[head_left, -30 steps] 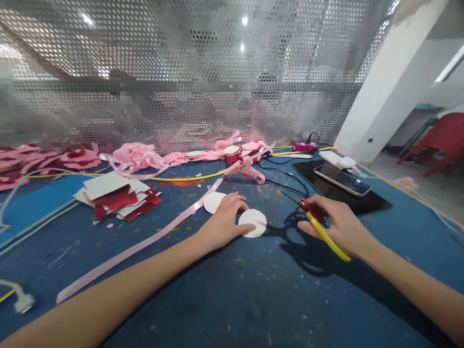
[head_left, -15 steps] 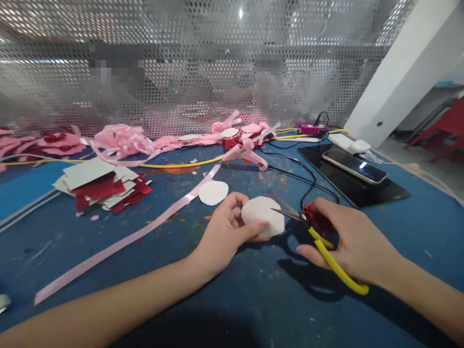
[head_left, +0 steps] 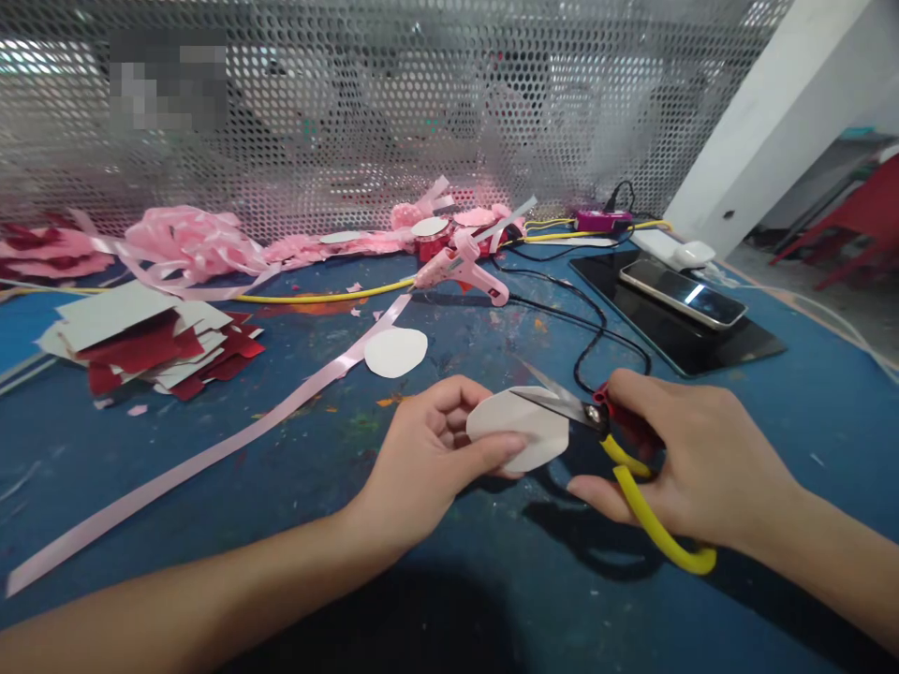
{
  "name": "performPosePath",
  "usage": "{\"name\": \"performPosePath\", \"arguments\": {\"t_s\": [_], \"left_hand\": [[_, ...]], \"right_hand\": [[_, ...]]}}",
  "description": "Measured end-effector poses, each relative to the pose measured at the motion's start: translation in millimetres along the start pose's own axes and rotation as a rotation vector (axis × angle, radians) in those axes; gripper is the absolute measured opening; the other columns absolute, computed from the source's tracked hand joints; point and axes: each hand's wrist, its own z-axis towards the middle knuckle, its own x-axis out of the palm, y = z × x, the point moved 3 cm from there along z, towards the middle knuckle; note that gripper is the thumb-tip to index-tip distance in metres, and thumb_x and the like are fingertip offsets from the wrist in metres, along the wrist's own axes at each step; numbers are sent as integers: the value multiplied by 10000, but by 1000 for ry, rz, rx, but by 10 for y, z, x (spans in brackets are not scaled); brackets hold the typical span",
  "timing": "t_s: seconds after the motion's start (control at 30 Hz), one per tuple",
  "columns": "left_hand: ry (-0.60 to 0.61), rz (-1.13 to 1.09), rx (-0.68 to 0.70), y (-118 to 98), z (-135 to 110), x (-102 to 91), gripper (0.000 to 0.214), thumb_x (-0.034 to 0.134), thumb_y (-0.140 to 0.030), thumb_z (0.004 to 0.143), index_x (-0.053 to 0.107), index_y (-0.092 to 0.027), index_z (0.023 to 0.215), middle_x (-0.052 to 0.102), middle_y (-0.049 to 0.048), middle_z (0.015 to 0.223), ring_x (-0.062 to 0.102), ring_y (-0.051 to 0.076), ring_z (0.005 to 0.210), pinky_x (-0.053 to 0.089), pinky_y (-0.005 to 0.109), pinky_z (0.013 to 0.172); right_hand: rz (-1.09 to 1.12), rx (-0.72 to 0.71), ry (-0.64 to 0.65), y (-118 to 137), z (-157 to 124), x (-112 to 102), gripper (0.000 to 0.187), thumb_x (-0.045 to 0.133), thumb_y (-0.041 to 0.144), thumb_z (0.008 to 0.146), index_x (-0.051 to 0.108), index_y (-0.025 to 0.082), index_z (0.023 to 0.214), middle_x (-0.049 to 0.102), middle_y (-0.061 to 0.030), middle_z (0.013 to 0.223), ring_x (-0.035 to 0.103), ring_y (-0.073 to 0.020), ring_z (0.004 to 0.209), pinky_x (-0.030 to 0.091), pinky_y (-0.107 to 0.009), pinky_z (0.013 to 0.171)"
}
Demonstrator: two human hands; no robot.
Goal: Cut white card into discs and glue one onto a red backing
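My left hand (head_left: 439,449) pinches a roughly round white paper piece (head_left: 537,435) by its left side, thumb on top. In my right hand (head_left: 692,459) is a pair of scissors (head_left: 653,529) with yellow and red handle parts. Their blades stand a little apart at the upper edge of the paper, one crossing over its face. A second white paper round (head_left: 395,353) lies on the table beyond my left hand, touching a long pink ribbon (head_left: 231,438) that runs toward the lower left.
A pink glue gun (head_left: 460,270) with a black cord rests ahead. Stacked red and white card pieces (head_left: 133,328) sit on the left, near bunched pink ribbon (head_left: 193,243). To the right, a phone (head_left: 685,292) lies on a black tablet (head_left: 744,354). Perforated metal (head_left: 393,112) stands behind.
The white paper has tilted and shifted slightly right and down in my left hand. The scissor blades have come over its upper edge. The whole view has shifted a little.
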Motion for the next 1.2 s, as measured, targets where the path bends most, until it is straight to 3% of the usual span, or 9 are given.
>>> {"name": "performPosePath", "arguments": {"t_s": [0.4, 0.63, 0.77, 0.97, 1.2], "left_hand": [[17, 46, 32, -28, 0, -21, 221, 769, -138, 590, 556, -179, 630, 641, -26, 565, 605, 106, 484, 534, 190, 470], [-35, 84, 89, -50, 20, -90, 195, 774, -208, 601, 586, -161, 620, 649, 1, 557, 612, 120, 483, 530, 195, 450], [-37, 113, 53, -73, 0, -54, 233, 776, -198, 589, 548, -152, 576, 641, -14, 533, 604, 101, 473, 515, 172, 459], [-23, 129, -31, -81, -74, 35, 262, 765, -176, 576, 510, -147, 524, 624, -39, 498, 583, 67, 459, 473, 126, 459], [-11, 131, -42, -84, -84, 48, 256, 761, -154, 566, 511, -145, 508, 605, -55, 475, 562, 56, 444, 444, 113, 436]], "right_hand": [[-42, -42, -22, -40, -38, -26, 463, 569, 649, 632, 356, 238, 637, 373, 39, 472, 329, -108, 384, 227, -260, 427], [-28, -111, -72, -8, -29, -77, 466, 519, 625, 732, 320, 229, 592, 343, 31, 445, 320, -106, 362, 218, -269, 412], [-40, -126, -124, 23, -20, -88, 464, 486, 642, 745, 333, 225, 610, 351, 51, 452, 334, -93, 364, 231, -237, 410], [-48, -123, -51, 70, 1, -77, 504, 417, 713, 713, 381, 210, 720, 431, 45, 554, 390, -103, 413, 283, -219, 427], [-29, -144, -52, 74, -37, -96, 493, 452, 704, 695, 352, 220, 706, 372, 70, 535, 340, -89, 405, 243, -216, 422]]}}
